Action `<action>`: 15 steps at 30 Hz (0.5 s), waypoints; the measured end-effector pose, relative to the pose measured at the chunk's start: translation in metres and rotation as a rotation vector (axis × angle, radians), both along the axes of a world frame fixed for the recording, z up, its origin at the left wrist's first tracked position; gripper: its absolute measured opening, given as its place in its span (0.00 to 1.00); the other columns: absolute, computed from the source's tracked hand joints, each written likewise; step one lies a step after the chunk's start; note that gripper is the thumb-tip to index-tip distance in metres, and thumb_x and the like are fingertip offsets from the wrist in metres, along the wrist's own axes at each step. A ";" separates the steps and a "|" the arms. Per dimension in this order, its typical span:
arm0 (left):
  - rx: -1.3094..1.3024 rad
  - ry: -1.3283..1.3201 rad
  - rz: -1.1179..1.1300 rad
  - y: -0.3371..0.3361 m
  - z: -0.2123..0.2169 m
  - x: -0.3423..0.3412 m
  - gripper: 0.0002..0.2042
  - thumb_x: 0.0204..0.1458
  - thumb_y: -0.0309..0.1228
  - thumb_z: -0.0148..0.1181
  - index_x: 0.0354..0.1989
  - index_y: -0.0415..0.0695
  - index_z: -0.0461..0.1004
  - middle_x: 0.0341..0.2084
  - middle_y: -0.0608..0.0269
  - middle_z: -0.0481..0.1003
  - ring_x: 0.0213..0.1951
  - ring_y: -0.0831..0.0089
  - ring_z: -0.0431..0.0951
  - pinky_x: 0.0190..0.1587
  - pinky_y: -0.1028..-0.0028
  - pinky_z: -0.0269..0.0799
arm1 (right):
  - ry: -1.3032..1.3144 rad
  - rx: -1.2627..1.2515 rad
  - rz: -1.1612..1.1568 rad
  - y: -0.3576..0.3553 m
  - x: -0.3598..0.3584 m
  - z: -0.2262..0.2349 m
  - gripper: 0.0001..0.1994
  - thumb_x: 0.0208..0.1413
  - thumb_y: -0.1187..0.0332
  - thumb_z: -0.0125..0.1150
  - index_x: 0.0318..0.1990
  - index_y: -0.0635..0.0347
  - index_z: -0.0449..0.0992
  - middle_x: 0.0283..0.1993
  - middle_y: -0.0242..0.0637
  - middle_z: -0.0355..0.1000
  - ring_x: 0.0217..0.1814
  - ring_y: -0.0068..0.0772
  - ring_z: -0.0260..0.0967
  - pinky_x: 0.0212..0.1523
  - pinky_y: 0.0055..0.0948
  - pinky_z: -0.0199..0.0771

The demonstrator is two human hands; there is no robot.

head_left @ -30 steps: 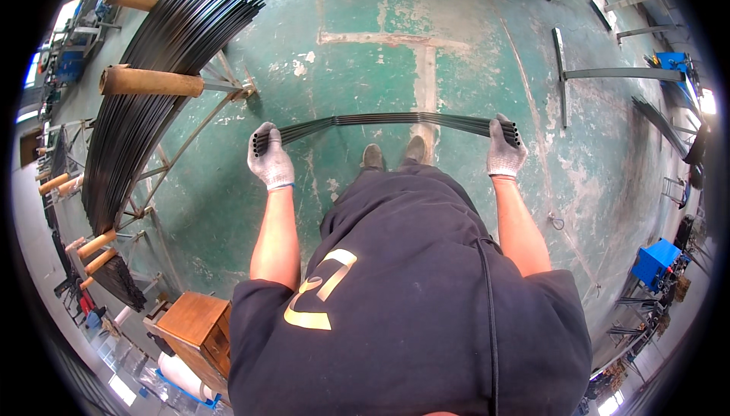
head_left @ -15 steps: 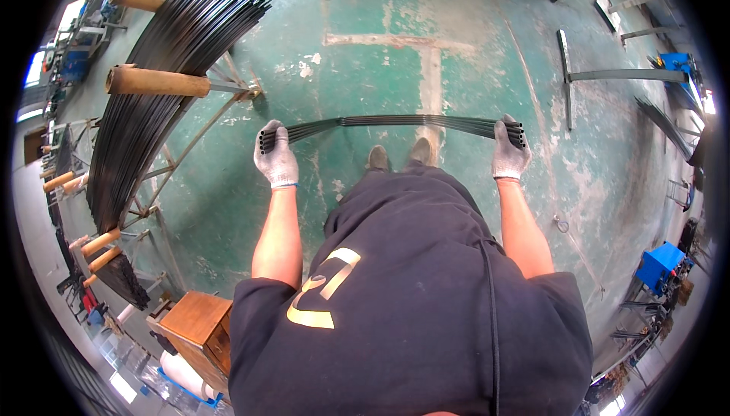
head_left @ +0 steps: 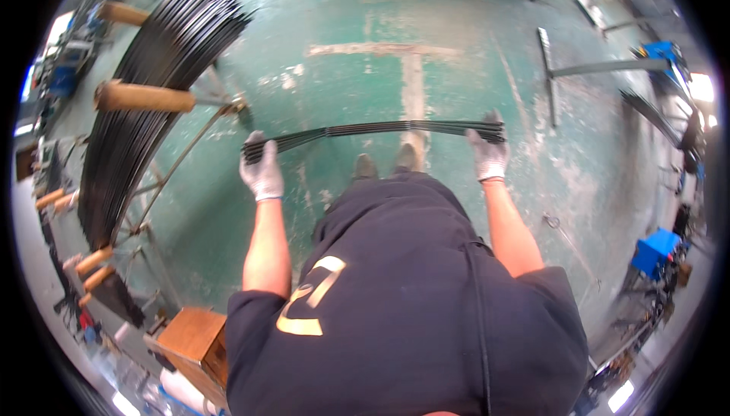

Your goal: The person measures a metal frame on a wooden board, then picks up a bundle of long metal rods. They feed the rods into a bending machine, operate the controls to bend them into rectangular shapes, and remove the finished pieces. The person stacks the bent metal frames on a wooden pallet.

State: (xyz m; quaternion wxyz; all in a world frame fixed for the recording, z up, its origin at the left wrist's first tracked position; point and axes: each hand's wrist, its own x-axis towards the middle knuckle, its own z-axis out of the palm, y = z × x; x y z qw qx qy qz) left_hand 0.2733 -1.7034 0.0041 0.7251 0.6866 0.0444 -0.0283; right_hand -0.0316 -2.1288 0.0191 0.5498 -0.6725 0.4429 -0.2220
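A bundle of thin black tubes (head_left: 369, 128) stretches crosswise in front of me, above the floor and my feet. Dark ties seem to bind it at two places near its middle. My left hand (head_left: 261, 166), in a pale knitted glove, is closed round the left end of the bundle. At the other end my gloved right hand (head_left: 487, 148) grips the tubes, its fingers partly hidden behind them. The tube ends fan out slightly at both hands.
To my left a large stack of long black tubes (head_left: 125, 138) rests on a metal rack with wood-coloured rollers (head_left: 144, 97). A wooden cabinet (head_left: 190, 332) stands at lower left. Rightward are a metal stand (head_left: 608, 68) and a blue box (head_left: 655, 253). The green floor (head_left: 342, 85) is worn.
The whole view has shifted, with the surroundings sliding slightly left. Both hands still hold the bundle, whose right end has tilted up and whose open ends face me less.
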 end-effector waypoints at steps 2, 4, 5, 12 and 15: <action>0.075 0.008 -0.027 0.004 -0.002 0.001 0.23 0.59 0.16 0.68 0.64 0.34 0.76 0.58 0.55 0.80 0.58 0.67 0.80 0.66 0.66 0.75 | -0.117 0.014 0.000 0.000 -0.005 -0.008 0.49 0.54 0.79 0.77 0.82 0.57 0.54 0.81 0.47 0.62 0.82 0.40 0.61 0.78 0.39 0.65; 0.067 0.032 -0.027 -0.004 0.007 -0.001 0.23 0.61 0.16 0.68 0.66 0.33 0.74 0.61 0.54 0.79 0.62 0.66 0.79 0.69 0.65 0.73 | -0.072 -0.004 -0.049 0.002 -0.001 -0.008 0.49 0.51 0.78 0.79 0.81 0.57 0.58 0.78 0.48 0.66 0.79 0.37 0.65 0.76 0.35 0.68; 0.046 0.036 -0.020 -0.004 0.008 0.000 0.24 0.61 0.16 0.67 0.66 0.33 0.74 0.61 0.53 0.79 0.62 0.65 0.79 0.70 0.65 0.73 | -0.071 0.002 -0.050 0.003 -0.001 -0.006 0.49 0.51 0.78 0.79 0.81 0.57 0.58 0.78 0.47 0.66 0.79 0.37 0.65 0.76 0.36 0.68; 0.011 0.035 -0.014 0.000 0.005 0.001 0.24 0.60 0.15 0.67 0.67 0.32 0.73 0.62 0.51 0.78 0.63 0.63 0.79 0.69 0.64 0.74 | -0.074 0.043 -0.048 0.008 -0.001 0.005 0.50 0.51 0.80 0.77 0.82 0.55 0.57 0.79 0.47 0.65 0.78 0.37 0.65 0.76 0.36 0.68; 0.009 0.047 -0.003 -0.001 0.005 0.001 0.25 0.60 0.15 0.67 0.67 0.31 0.73 0.62 0.48 0.77 0.63 0.61 0.79 0.69 0.63 0.74 | -0.077 0.066 -0.054 0.008 -0.001 0.004 0.50 0.52 0.80 0.77 0.82 0.55 0.56 0.80 0.48 0.64 0.80 0.37 0.63 0.77 0.36 0.68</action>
